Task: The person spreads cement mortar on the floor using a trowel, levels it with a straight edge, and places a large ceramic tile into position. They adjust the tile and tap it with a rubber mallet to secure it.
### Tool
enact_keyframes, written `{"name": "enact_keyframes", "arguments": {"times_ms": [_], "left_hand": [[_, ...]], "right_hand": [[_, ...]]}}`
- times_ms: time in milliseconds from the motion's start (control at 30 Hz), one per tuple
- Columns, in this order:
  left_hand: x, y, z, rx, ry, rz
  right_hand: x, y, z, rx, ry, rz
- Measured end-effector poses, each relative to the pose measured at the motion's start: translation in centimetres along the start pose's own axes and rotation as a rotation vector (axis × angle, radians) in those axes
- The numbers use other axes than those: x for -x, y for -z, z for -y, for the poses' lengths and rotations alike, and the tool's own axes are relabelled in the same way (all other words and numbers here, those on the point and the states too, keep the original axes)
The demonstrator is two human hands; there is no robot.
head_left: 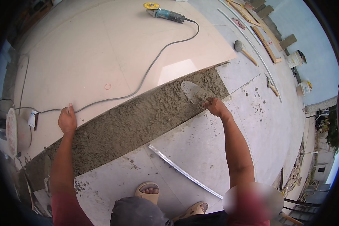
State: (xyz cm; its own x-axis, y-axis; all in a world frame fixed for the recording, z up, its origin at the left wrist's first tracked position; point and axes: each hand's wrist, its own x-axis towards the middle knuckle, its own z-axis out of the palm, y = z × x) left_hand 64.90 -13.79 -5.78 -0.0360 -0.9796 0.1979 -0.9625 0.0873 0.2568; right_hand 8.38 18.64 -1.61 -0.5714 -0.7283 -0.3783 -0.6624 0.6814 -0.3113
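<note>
My right hand [216, 107] grips the handle of a trowel [192, 91], its blade lying on the wet grey mortar bed [118, 128]. The mortar fills a long strip between large floor tiles. On the far side, at the edge of the cream tile [90, 56], my left hand [67, 119] has its fingers closed around the black power cord [115, 98]. From there the cord curves across the tile to an angle grinder [165, 14] with a yellow disc, lying at the far side.
A metal straightedge [184, 171] lies on the grey tile [199, 147] near my sandals. A bucket [17, 132] stands at the left. To the right are a rubber mallet [245, 52], a hammer [272, 86], long metal strips [248, 37] and white buckets [296, 59] along the wall.
</note>
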Motion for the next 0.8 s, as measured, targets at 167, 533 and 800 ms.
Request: {"name": "enact_keyframes", "arguments": {"times_ms": [167, 533, 800], "left_hand": [[0.0, -0.7, 0.1, 0.004, -0.023, -0.031], [-0.5, -0.5, 0.5, -0.107, -0.006, 0.013], [-0.5, -0.3, 0.3, -0.104, 0.018, 0.052]], "right_hand": [[-1.8, 0.2, -2.2, -0.228, -0.186, -0.154], [3.0, -3.3, 1.8, -0.833, -0.162, 0.210], [11.6, -5.6, 7.9, -0.560, -0.039, 0.459]]}}
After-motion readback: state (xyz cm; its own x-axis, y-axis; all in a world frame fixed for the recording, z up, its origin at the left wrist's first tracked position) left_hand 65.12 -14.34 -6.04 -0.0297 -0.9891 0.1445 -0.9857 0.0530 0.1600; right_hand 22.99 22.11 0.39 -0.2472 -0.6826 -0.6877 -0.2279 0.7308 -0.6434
